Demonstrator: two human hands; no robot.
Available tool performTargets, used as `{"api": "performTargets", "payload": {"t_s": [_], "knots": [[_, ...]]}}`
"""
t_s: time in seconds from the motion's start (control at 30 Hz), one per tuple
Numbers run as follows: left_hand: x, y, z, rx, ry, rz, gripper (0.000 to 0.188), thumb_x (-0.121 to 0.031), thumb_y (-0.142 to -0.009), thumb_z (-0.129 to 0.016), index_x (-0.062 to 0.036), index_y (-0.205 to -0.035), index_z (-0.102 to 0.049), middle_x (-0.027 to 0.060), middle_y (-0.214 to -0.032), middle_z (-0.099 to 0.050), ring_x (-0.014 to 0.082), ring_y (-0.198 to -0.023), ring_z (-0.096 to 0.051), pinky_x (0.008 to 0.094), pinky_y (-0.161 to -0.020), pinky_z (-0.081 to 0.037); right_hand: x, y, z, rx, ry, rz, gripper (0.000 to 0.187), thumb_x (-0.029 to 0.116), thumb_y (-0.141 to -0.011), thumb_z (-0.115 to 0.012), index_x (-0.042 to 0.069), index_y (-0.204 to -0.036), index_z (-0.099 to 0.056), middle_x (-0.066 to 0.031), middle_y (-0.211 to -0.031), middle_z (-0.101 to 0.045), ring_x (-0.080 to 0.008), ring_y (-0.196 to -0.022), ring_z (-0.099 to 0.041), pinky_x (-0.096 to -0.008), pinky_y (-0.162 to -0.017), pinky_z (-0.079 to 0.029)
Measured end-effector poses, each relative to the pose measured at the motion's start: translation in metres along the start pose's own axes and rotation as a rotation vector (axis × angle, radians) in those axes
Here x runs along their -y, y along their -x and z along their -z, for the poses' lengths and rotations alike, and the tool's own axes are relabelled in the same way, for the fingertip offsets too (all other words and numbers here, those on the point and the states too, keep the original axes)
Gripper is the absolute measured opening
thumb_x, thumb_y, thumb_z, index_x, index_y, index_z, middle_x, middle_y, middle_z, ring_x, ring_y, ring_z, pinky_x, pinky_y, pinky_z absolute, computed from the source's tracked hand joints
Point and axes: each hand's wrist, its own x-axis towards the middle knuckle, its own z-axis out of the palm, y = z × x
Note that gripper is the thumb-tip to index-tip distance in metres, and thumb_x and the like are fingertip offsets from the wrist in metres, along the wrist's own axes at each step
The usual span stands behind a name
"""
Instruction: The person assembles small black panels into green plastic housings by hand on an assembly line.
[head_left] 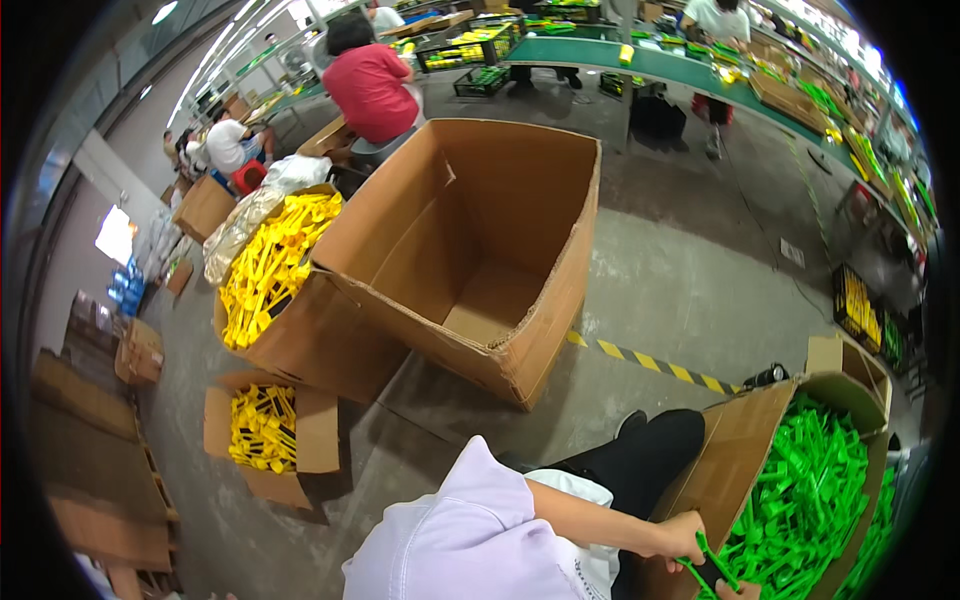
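At the lower right my left hand (680, 538) is closed round a slim green plastic piece (708, 548), which sticks out past the fingers. My right hand (738, 590) shows only in part at the bottom edge, its fingers pressed together at the green end of a piece with a dark middle part. Both hands are beside a cardboard box (735, 440) heaped with loose green plastic parts (800, 490). The exact kind of these pieces is too small to make out.
A large open carton (400, 290) stands ahead of me. Left of it, a big box of yellow plastic parts (270, 270) and a smaller box (318, 430) of yellow parts sit on the floor. People work at a green bench (580, 52) behind. Striped floor tape (650, 362) runs rightward.
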Motion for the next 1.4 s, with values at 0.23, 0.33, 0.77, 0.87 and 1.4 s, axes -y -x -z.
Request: {"api": "performTargets", "payload": {"t_s": [0.23,0.33,0.77,0.87,1.4], "knots": [[-0.006,0.003,-0.005,-0.025,0.070,-0.061,0.013,-0.003,-0.071,-0.069,0.0044,-0.071,-0.058,0.0108,-0.058,-0.059,0.0170,-0.047,-0.060,0.0285,-0.043,-0.052,0.001,0.005,-0.011,-0.034,0.027,0.218,0.036,0.031,-0.091,-0.061,-0.004,-0.097,-0.058,-0.0079,-0.076,-0.053,-0.0208,-0.067,-0.044,-0.0366,-0.063,-0.039],[0.000,-0.001,-0.007,0.005,0.130,-0.087,0.013,-0.002,-0.071,-0.068,0.0042,-0.070,-0.058,0.0113,-0.058,-0.059,0.0173,-0.048,-0.061,0.0287,-0.045,-0.053,0.000,0.014,-0.013,-0.024,0.017,0.226,0.036,0.029,-0.093,-0.057,-0.005,-0.106,-0.058,-0.0118,-0.090,-0.058,-0.0242,-0.077,-0.049,-0.0379,-0.070,-0.042],[0.015,0.008,-0.029,0.066,0.195,-0.115,0.010,0.001,-0.070,-0.068,0.0036,-0.070,-0.058,0.0126,-0.058,-0.059,0.0183,-0.047,-0.060,0.0301,-0.044,-0.053,0.003,0.051,-0.036,-0.282,-0.277,0.245,0.045,0.020,-0.090,-0.063,0.002,-0.128,-0.048,-0.0155,-0.123,-0.053,-0.0277,-0.099,-0.055,-0.0378,-0.079,-0.048],[0.009,0.012,-0.027,0.059,0.180,-0.156,0.010,0.002,-0.070,-0.068,0.0045,-0.071,-0.058,0.0127,-0.058,-0.060,0.0184,-0.047,-0.061,0.0291,-0.044,-0.053,0.027,0.068,-0.045,-0.348,-0.588,0.196,0.047,0.014,-0.087,-0.067,0.003,-0.129,-0.048,-0.0161,-0.122,-0.053,-0.0268,-0.097,-0.056,-0.0355,-0.074,-0.049],[-0.009,0.031,-0.044,0.222,-0.395,-0.405,0.029,-0.029,-0.077,-0.074,-0.0040,-0.091,-0.069,0.0126,-0.075,-0.068,0.0235,-0.070,-0.066,0.0368,-0.064,-0.052,-0.042,0.065,-0.054,-0.591,-0.889,0.328,0.039,0.012,-0.086,-0.064,0.005,-0.123,-0.052,-0.0189,-0.104,-0.061,-0.0282,-0.082,-0.060,-0.0383,-0.067,-0.048]]}}
